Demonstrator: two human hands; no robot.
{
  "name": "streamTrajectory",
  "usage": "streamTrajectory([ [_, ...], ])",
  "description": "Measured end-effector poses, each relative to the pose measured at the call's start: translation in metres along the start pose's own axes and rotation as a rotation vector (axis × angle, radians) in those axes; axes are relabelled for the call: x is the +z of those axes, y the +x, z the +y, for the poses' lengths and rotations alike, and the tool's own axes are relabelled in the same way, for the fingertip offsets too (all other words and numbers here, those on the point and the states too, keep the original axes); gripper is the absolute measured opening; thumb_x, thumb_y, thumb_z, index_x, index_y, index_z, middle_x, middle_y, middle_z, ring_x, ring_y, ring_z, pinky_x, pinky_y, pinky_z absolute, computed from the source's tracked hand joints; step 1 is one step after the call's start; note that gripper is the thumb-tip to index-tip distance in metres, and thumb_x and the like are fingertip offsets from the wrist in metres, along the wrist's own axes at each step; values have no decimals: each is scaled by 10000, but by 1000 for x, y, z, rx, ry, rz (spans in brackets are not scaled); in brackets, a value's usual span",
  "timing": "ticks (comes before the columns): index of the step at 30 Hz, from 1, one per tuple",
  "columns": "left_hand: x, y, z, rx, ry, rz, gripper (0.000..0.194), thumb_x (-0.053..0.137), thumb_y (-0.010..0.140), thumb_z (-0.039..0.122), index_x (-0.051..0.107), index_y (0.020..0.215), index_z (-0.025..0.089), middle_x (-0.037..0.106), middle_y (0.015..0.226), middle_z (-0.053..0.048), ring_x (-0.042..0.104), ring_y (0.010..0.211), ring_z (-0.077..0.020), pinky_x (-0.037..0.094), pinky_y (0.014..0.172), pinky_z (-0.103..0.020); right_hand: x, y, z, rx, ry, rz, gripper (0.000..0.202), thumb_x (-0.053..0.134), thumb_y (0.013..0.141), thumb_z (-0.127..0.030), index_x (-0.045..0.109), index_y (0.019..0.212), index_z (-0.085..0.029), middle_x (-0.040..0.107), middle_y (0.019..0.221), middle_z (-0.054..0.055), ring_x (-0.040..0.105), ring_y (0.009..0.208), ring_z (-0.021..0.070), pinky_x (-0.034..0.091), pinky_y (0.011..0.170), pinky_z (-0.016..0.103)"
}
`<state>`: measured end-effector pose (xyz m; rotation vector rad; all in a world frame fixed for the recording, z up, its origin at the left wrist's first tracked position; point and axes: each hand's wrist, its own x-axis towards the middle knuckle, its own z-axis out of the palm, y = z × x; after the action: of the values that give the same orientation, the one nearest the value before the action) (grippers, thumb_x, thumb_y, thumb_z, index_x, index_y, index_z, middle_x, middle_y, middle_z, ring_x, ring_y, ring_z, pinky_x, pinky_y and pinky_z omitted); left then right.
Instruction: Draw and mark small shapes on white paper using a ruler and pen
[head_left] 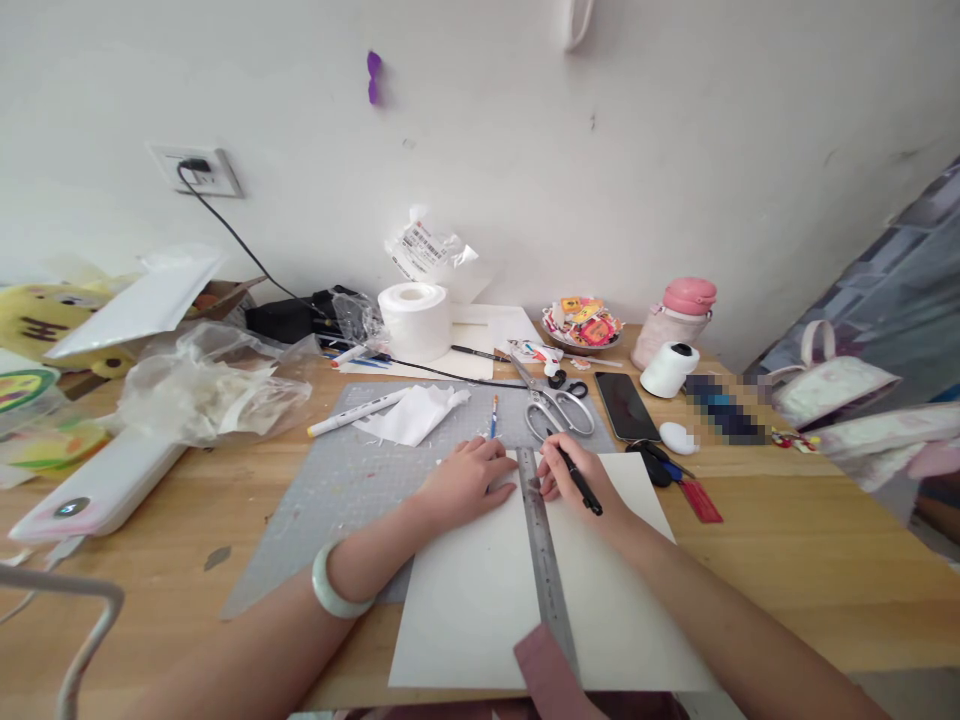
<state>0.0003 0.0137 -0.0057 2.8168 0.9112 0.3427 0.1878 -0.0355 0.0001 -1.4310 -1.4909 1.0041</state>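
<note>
A steel ruler [546, 570] lies lengthwise across a large white sheet of paper [472, 610]. My left hand [466, 482] rests flat on the paper just left of the ruler's far end, fingers stretched out, the fingertips at its edge. On the ruler's other side, my right hand [596, 490] is closed around a black pen [582, 480], its tip end pointing away from me near the ruler's top. A strip of pinkish fabric [547, 665] overlaps the near end of the ruler. Under the paper is a grey cutting mat [322, 530].
Beyond my hands lie scissors [556, 410], a marker [356, 413] and crumpled tissue [412, 413]. A paper roll [415, 320] stands behind. At right are a phone [626, 405], thread spool [670, 370], pink bottle [675, 320] and keys [652, 463]. Plastic bags [210, 390] and a power bank [105, 485] sit left.
</note>
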Motion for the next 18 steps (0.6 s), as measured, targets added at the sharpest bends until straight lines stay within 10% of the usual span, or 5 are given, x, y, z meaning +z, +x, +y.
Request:
streamTrajectory([
  [18, 0, -1, 1, 42, -88, 62, 297, 444, 868, 369, 550, 1096, 209, 554, 1057, -58, 484, 1002, -204, 389, 914, -351, -5, 11, 8, 25, 219, 201, 447, 382, 807, -591, 544, 929, -193, 491, 647, -25, 488, 478, 80, 448, 440, 210],
])
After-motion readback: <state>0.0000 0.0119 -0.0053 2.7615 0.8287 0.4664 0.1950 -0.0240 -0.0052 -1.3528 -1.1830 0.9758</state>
